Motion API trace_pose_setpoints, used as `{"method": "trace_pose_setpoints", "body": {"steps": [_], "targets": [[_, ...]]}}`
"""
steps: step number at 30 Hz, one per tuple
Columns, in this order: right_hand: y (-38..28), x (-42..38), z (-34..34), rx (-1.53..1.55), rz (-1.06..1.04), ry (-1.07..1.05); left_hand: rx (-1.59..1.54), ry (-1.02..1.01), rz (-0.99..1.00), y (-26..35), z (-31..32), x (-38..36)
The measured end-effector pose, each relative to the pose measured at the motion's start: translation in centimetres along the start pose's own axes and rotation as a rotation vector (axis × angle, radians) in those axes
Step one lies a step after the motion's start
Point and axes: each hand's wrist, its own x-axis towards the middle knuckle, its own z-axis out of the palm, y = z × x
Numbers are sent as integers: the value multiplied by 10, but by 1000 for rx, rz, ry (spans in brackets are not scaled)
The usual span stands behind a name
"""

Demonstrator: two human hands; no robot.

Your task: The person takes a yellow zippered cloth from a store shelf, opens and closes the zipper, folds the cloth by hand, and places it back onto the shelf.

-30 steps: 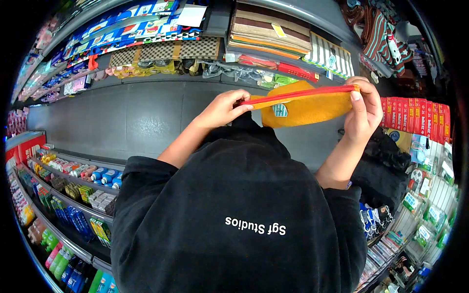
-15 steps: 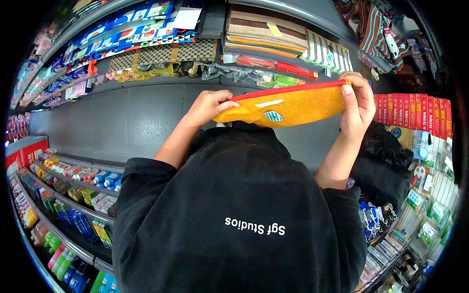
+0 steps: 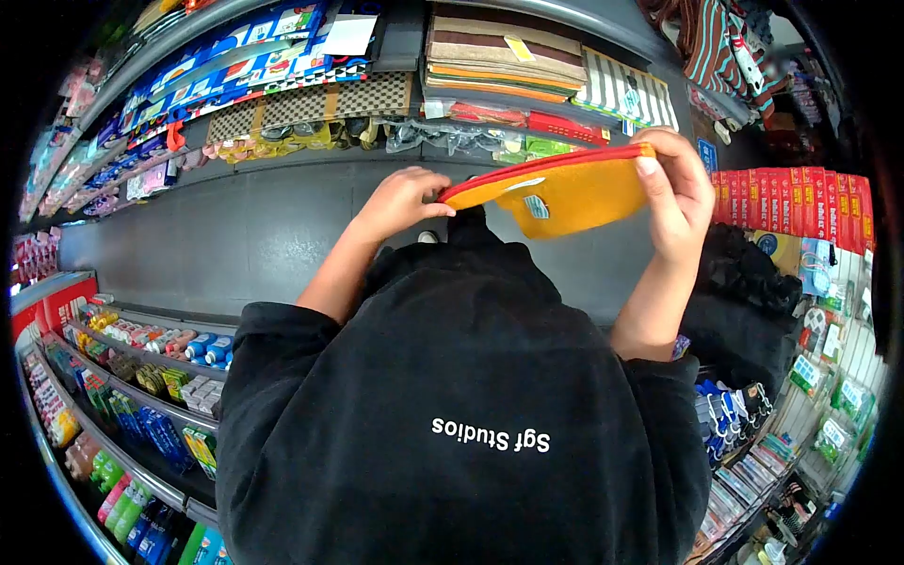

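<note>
A yellow-orange cloth mat point(image 3: 589, 196) with a red edge and a small green-and-white label is stretched between both hands above the floor. My left hand point(image 3: 403, 200) pinches its left corner between thumb and fingers. At the upper right corner, my right hand point(image 3: 680, 193) grips the mat, thumb in front and fingers behind. The lower part of the cloth hangs down and is slightly folded near the left. Below the hands is the black top point(image 3: 461, 377) with white lettering, worn by me.
Folded mats point(image 3: 504, 56) lie stacked on the shelf ahead. Red boxes point(image 3: 791, 202) stand in a row at right, above hanging packets point(image 3: 833, 438). Shelves of bottles and small goods point(image 3: 155, 353) line the lower left. Grey floor point(image 3: 235, 235) shows beyond my left arm.
The mat's right end and my right hand have shifted slightly left and up. The cloth's lower left part has drawn in and folded. Both hands keep their hold.
</note>
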Motion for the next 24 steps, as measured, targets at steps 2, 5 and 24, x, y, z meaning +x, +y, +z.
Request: {"method": "trace_pose_setpoints", "body": {"steps": [2,5,24], "targets": [[4,-4,6,16,90,-9,-169,94,16,2,2,7],[14,-6,15,37,155,-35,-407,89,32,45,-21,33],[50,-9,32,648,217,-113,-216,153,316,136,-70,78]]}}
